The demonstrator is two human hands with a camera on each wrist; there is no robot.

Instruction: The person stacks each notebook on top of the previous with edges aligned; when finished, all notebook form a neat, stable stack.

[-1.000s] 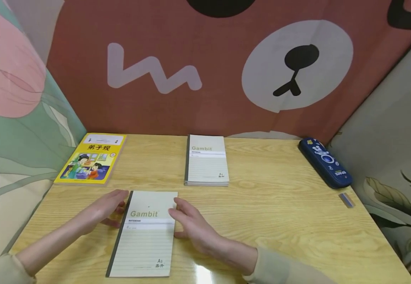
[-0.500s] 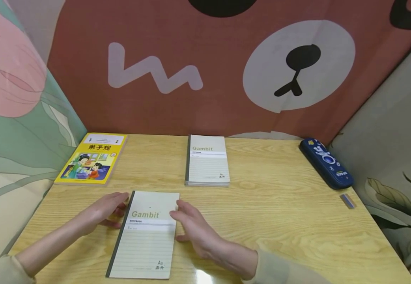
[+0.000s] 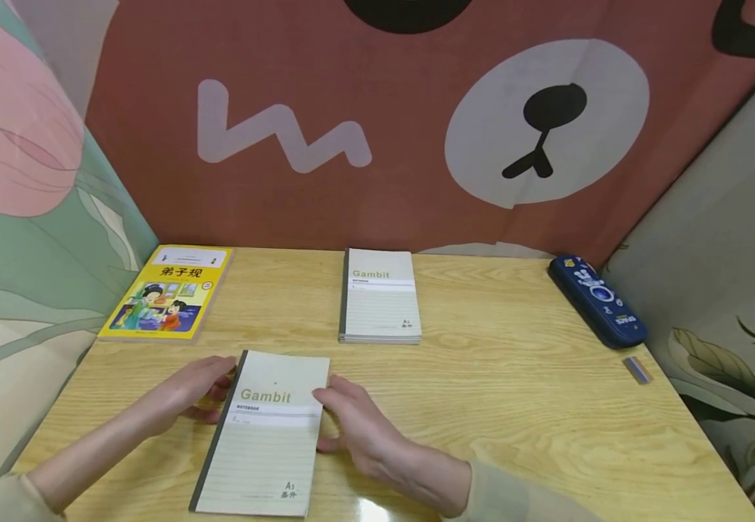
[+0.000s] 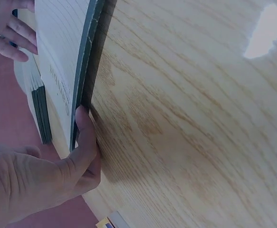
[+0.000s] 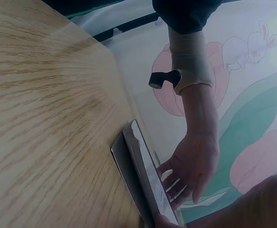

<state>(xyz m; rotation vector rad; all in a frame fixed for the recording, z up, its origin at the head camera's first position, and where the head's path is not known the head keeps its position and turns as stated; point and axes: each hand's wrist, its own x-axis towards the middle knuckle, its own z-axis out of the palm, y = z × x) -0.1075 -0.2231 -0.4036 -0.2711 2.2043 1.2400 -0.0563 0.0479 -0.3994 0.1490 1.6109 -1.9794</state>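
Observation:
A Gambit notebook (image 3: pixel 260 435) with a pale cover and dark spine lies at the near left of the table. At its spine my left hand (image 3: pixel 188 395) holds the edge with bent fingers; the left wrist view shows one fingertip (image 4: pixel 81 116) against the dark binding. My right hand (image 3: pixel 371 428) grips the opposite edge, one digit over the cover and another lower by the side. In the right wrist view the notebook (image 5: pixel 148 166) shows a gap between its layers at one end. What lies under the notebook is hidden.
Behind it stands a stack of similar notebooks (image 3: pixel 380 297). A yellow picture book (image 3: pixel 165 293) lies at the back left. Toward the right edge are a dark blue pencil case (image 3: pixel 595 301) and a small eraser-like block (image 3: pixel 637 370). Printed cloth walls (image 3: pixel 403 210) enclose the table.
The notebook has turned slightly, its near end shifting a little left and toward me. My right hand has slid slightly down its edge. The left hand has barely moved.

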